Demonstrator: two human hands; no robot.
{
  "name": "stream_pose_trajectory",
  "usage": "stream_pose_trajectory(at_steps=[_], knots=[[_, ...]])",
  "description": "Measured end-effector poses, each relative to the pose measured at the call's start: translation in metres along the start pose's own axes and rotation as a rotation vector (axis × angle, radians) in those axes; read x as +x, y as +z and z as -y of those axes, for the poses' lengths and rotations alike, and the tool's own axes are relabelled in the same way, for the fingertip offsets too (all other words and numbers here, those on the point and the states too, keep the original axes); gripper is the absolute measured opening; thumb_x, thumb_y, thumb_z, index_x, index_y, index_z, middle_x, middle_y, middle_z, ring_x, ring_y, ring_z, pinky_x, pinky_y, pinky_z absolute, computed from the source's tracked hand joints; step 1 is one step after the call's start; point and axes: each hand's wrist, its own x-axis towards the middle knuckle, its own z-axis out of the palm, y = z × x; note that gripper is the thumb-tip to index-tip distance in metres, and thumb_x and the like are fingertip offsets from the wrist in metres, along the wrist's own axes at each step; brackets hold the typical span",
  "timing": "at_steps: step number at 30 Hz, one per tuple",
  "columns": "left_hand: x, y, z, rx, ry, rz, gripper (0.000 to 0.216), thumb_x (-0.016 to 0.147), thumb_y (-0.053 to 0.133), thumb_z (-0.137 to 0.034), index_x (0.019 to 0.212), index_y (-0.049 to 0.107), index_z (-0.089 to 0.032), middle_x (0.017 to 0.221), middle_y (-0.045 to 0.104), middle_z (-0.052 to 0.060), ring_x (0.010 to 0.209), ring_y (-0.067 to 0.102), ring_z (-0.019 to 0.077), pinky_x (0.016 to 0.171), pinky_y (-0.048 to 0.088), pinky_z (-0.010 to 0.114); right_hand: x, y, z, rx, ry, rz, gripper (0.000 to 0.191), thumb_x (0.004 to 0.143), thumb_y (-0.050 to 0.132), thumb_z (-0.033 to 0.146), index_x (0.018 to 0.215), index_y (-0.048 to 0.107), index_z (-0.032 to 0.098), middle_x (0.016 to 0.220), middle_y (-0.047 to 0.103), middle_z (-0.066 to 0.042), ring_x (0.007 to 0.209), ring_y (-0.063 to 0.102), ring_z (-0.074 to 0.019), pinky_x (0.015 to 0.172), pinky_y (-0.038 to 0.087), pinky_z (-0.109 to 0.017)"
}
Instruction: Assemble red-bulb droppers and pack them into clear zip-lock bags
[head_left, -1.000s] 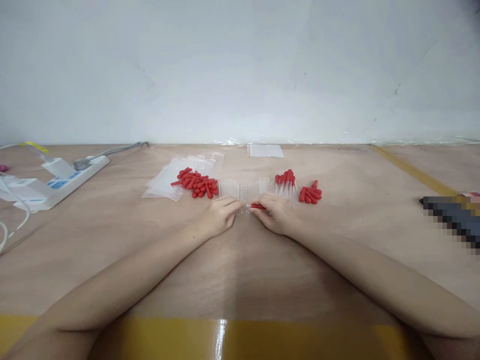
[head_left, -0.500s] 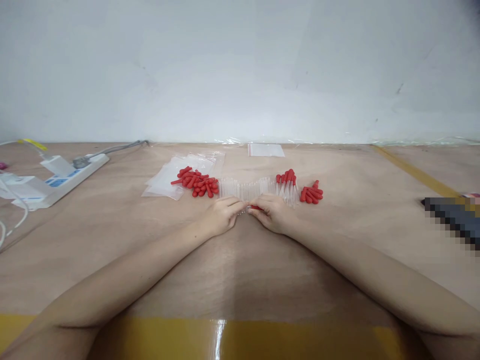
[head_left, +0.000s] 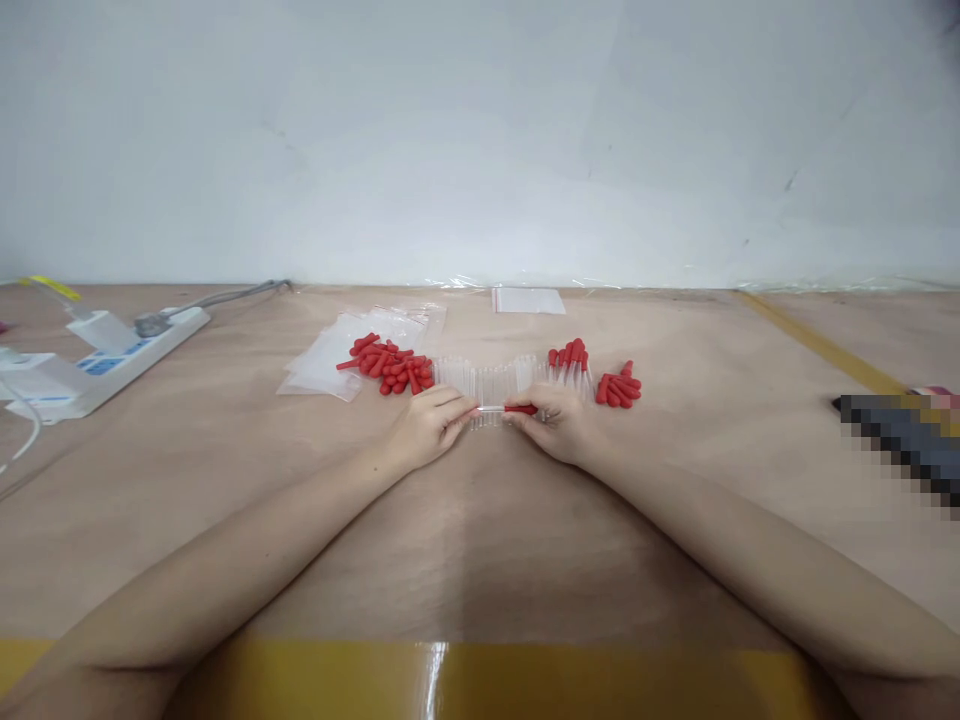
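Between my hands a glass dropper lies level, its clear glass tube in the middle and its red rubber bulb at the right. My left hand pinches the tube's left end between thumb and fingers. Closed on the bulb end is my right hand. Behind and beneath the hands lies a row of loose clear glass tubes. Beyond my right hand are several droppers with red bulbs fitted. A heap of loose red bulbs sits left of the row.
A smaller group of red bulbs lies at right. Clear plastic bags spread under the left heap, and another bag is near the wall. A power strip with cables stands far left. A dark pixelated object lies far right.
My hands have moved apart, with the left one shifting left. The glass tube between them now shows, and more of the red bulb is visible in my right fingers.
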Motion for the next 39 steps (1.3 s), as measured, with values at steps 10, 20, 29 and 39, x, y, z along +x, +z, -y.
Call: stream_pose_trajectory(at_steps=[10, 20, 29, 39], knots=[[0.004, 0.004, -0.005, -0.056, -0.032, -0.042, 0.019, 0.087, 0.046, -0.023, 0.084, 0.063, -0.014, 0.063, 0.058, 0.003, 0.058, 0.051, 0.0113, 0.058, 0.044, 0.024, 0.004, 0.001, 0.0, 0.043, -0.069, -0.026, 0.013, 0.082, 0.053, 0.028, 0.082, 0.064, 0.021, 0.073, 0.065, -0.003, 0.068, 0.058, -0.0137, 0.063, 0.047, -0.028], [0.005, -0.002, 0.007, 0.053, -0.205, -0.145, 0.023, 0.083, 0.051, -0.026, 0.102, 0.058, -0.017, 0.091, 0.062, 0.006, 0.088, 0.052, 0.019, 0.082, 0.041, 0.035, 0.04, -0.076, -0.021, 0.293, 0.508, -0.081, 0.036, 0.073, 0.055, 0.055, 0.072, 0.048, 0.02, 0.055, 0.05, 0.003, 0.048, 0.047, -0.0088, 0.046, 0.038, -0.021], [0.009, 0.001, 0.012, 0.264, -0.388, -0.117, 0.013, 0.078, 0.054, -0.029, 0.079, 0.062, -0.018, 0.077, 0.057, 0.003, 0.078, 0.048, 0.0192, 0.075, 0.037, 0.033, 0.054, -0.116, -0.069, -0.153, 1.07, 0.223, 0.039, 0.067, 0.062, 0.054, 0.061, 0.057, 0.015, 0.055, 0.047, 0.0, 0.046, 0.039, -0.0077, 0.043, 0.032, -0.023], [0.014, -0.002, 0.009, 0.343, -0.496, -0.039, 0.017, 0.075, 0.055, -0.035, 0.07, 0.056, -0.019, 0.077, 0.054, 0.003, 0.079, 0.046, 0.02, 0.071, 0.033, 0.032, 0.053, -0.109, -0.067, -0.131, 1.093, 0.233, 0.034, 0.076, 0.055, 0.046, 0.088, 0.061, 0.015, 0.077, 0.06, -0.005, 0.045, 0.037, -0.0057, 0.044, 0.032, -0.023]])
